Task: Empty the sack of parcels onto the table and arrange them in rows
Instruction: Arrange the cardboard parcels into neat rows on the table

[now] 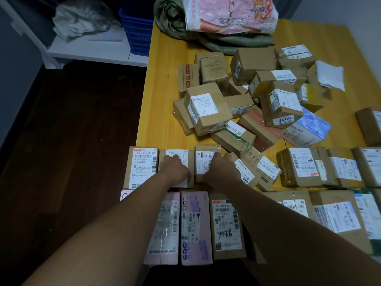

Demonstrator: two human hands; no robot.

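Brown cardboard parcels with white labels cover the yellow table [165, 104]. A loose pile of parcels [249, 96] lies mid-table. Two rows run along the near edge: the front row [226, 226] and the second row [142, 168] behind it. My left hand [175, 169] sits with curled fingers on the second row's second parcel [190, 168]. My right hand [222, 169] grips the third parcel [203, 162] beside it, thumb on its label. A tilted parcel [266, 168] lies just right of that hand. The green sack [216, 43] lies crumpled at the far edge.
A pink printed plastic bag [231, 15] lies on the sack. More parcels [338, 170] continue both rows to the right. A white padded envelope [329, 76] sits at the pile's right. Left of the table are dark floor, a white shelf [88, 50] and a blue crate [136, 32].
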